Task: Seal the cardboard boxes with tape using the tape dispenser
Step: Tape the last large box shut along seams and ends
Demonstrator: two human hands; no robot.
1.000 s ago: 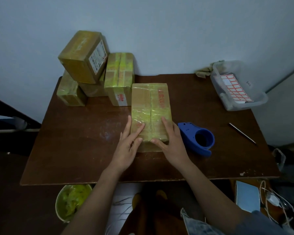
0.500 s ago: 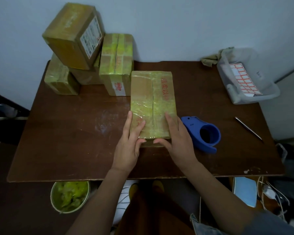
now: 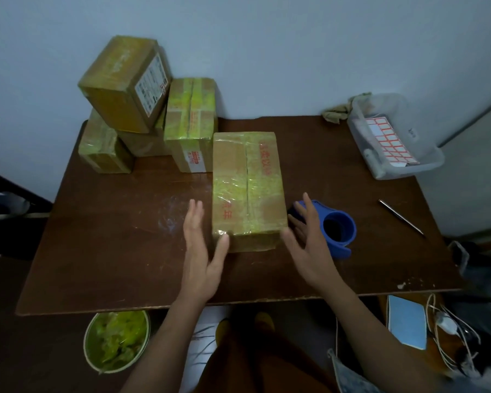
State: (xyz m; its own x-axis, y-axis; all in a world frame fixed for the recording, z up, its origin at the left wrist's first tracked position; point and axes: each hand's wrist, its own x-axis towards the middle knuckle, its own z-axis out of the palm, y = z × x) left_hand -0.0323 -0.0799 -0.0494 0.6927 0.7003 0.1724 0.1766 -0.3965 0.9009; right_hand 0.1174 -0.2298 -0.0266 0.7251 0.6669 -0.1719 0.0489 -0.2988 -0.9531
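— Where's our box?
— The taped cardboard box (image 3: 248,188) lies mid-table (image 3: 125,251), the blue tape dispenser (image 3: 333,228) just right of it.
— And our hands?
— Left hand (image 3: 203,251) and right hand (image 3: 309,248) flank its near end, fingers straight, gripping nothing.

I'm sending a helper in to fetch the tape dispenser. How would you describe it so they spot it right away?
Start at the brown table against the wall and find the big taped cardboard box lying flat near its front middle. Right beside that box's right side sits the tape dispenser, just behind the right hand. It is the only bright blue plastic thing on the table, with a round hole.
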